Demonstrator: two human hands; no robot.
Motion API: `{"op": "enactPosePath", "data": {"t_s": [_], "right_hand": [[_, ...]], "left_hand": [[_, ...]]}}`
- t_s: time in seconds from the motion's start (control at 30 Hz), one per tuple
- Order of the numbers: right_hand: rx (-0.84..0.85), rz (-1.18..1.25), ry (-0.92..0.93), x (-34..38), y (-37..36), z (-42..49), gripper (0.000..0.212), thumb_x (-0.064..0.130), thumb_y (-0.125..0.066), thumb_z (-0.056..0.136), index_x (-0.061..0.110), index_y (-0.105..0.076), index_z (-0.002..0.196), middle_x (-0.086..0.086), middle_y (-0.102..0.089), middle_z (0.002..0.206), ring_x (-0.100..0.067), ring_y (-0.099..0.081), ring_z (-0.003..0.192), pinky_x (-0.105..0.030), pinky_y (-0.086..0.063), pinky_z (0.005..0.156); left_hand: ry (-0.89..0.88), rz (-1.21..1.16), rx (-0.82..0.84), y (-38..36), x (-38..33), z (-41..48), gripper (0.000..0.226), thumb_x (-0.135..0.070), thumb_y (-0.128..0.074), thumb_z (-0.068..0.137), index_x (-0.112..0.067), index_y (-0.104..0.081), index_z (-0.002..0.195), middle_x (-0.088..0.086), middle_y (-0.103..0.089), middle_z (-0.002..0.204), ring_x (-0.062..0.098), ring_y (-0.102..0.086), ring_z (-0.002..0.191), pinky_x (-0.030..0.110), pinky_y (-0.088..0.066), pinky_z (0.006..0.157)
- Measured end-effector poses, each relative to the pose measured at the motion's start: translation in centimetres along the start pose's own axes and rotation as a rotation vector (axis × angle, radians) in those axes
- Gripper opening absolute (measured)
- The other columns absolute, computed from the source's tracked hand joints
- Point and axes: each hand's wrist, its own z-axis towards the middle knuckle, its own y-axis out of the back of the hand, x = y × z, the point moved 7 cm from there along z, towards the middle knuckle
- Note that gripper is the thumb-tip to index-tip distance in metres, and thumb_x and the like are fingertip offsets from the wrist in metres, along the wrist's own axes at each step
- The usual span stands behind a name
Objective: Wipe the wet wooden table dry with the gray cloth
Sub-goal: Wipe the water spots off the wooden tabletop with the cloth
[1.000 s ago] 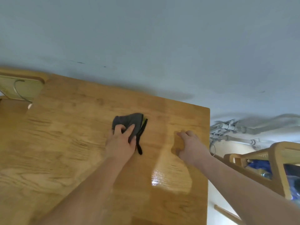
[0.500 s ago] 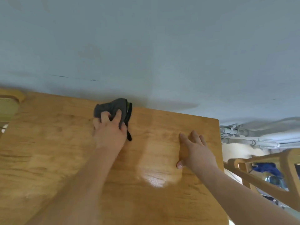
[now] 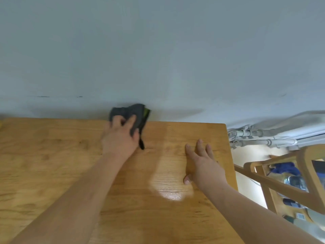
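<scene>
The wooden table (image 3: 52, 155) fills the lower part of the view, its far edge against a pale wall. My left hand (image 3: 121, 136) presses the bunched gray cloth (image 3: 135, 111) onto the table's far edge; part of the cloth rides up against the wall, and a dark strap hangs beside my thumb. My right hand (image 3: 202, 162) lies flat on the table near its right edge, fingers spread, holding nothing. A shiny wet patch (image 3: 170, 189) glints between my forearms.
The pale blue-gray wall (image 3: 158, 59) stands right behind the table. Gray pipes (image 3: 255, 138) run along the wall at the right. A wooden chair (image 3: 290, 180) stands beyond the table's right edge, with cluttered items seen through its back.
My left hand has pushed the gray cloth away from me, from mid-table to the far edge by the wall. My right hand has stayed flat on the table.
</scene>
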Motion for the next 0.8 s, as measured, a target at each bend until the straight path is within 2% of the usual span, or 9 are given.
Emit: {"op": "enactPosePath", "data": {"t_s": [0.07,0.13,0.27,0.37,0.43,0.57,0.63,0.73,0.8], "right_hand": [[-0.018,0.037,0.036,-0.1,-0.2,-0.4,0.117,0.032,-0.086,0.079,0.042,-0.003,0.161,0.001,0.023,0.169,-0.029,0.018,0.156,-0.063,-0.019,0.123],[-0.079,0.08,0.1,-0.5,-0.4,-1.2,0.11,0.038,-0.083,0.082,0.039,-0.007,0.161,-0.001,0.016,0.171,-0.03,0.008,0.158,-0.061,-0.022,0.123],[-0.211,0.32,0.178,-3.9,-0.2,-3.2,0.079,0.043,-0.07,0.093,0.037,-0.025,0.158,0.007,-0.011,0.167,-0.023,-0.032,0.147,-0.041,-0.05,0.107],[-0.416,0.532,0.15,-8.7,1.2,-4.7,0.038,0.026,-0.059,0.101,0.027,-0.058,0.139,0.01,-0.048,0.141,-0.017,-0.053,0.126,-0.029,-0.049,0.095],[-0.475,0.635,0.077,-12.0,1.5,-5.9,0.026,0.019,-0.054,0.103,0.026,-0.067,0.124,0.01,-0.058,0.122,-0.016,-0.057,0.115,-0.03,-0.046,0.092],[-0.4,0.823,-0.094,-17.0,0.7,-8.4,0.019,0.019,-0.049,0.106,0.027,-0.064,0.099,0.013,-0.06,0.098,-0.014,-0.054,0.1,-0.03,-0.039,0.083],[-0.378,0.86,-0.149,-18.5,-0.1,-9.5,0.021,0.021,-0.047,0.107,0.016,-0.064,0.095,0.002,-0.065,0.093,-0.018,-0.057,0.09,-0.031,-0.039,0.073],[-0.337,0.903,-0.2,-19.8,-1.8,-10.2,0.024,0.023,-0.045,0.107,0.016,-0.064,0.094,0.0,-0.066,0.088,-0.005,-0.056,0.077,-0.018,-0.039,0.064],[-0.308,0.91,-0.227,-20.5,-2.6,-10.3,0.024,0.025,-0.044,0.107,0.023,-0.065,0.095,0.005,-0.067,0.089,-0.003,-0.057,0.08,-0.016,-0.039,0.066]], "left_hand": [[0.154,-0.013,-0.01,-0.3,0.2,-1.2,0.055,-0.053,-0.039,0.102,-0.038,-0.034,0.154,0.002,-0.034,0.131,0.033,-0.042,0.115,0.043,-0.053,0.08],[0.171,0.005,-0.013,-0.6,-2.7,-3.0,0.055,-0.05,-0.037,0.103,-0.036,-0.029,0.156,0.003,-0.034,0.134,0.034,-0.037,0.116,0.045,-0.053,0.083],[-0.097,0.009,0.044,-2.4,-13.8,-5.6,0.057,-0.05,-0.037,0.104,-0.036,-0.024,0.157,0.002,-0.035,0.139,0.03,-0.034,0.117,0.045,-0.052,0.087],[-0.218,-0.013,0.121,-3.9,-21.5,-5.3,0.057,-0.05,-0.037,0.104,-0.036,-0.023,0.157,0.002,-0.03,0.144,0.03,-0.032,0.121,0.045,-0.049,0.09],[-0.266,-0.023,0.149,-4.9,-25.5,-4.8,0.056,-0.049,-0.04,0.104,-0.036,-0.024,0.156,0.003,-0.029,0.144,0.032,-0.031,0.121,0.047,-0.049,0.092],[-0.371,0.068,0.189,-6.3,-30.0,-7.5,0.054,-0.047,-0.039,0.104,-0.037,-0.024,0.155,0.005,-0.03,0.147,0.034,-0.032,0.122,0.05,-0.047,0.093],[-0.445,0.087,0.201,-6.5,-30.9,-11.3,0.053,-0.047,-0.041,0.103,-0.037,-0.027,0.153,0.005,-0.031,0.149,0.035,-0.033,0.123,0.051,-0.045,0.095],[-0.617,0.098,0.244,-7.4,-30.9,-18.3,0.051,-0.047,-0.045,0.101,-0.036,-0.033,0.15,0.005,-0.037,0.143,0.035,-0.039,0.12,0.052,-0.045,0.092],[-0.786,0.103,0.284,-7.7,-30.1,-21.6,0.049,-0.046,-0.045,0.101,-0.036,-0.036,0.148,0.003,-0.04,0.138,0.033,-0.042,0.116,0.049,-0.047,0.087]]}}
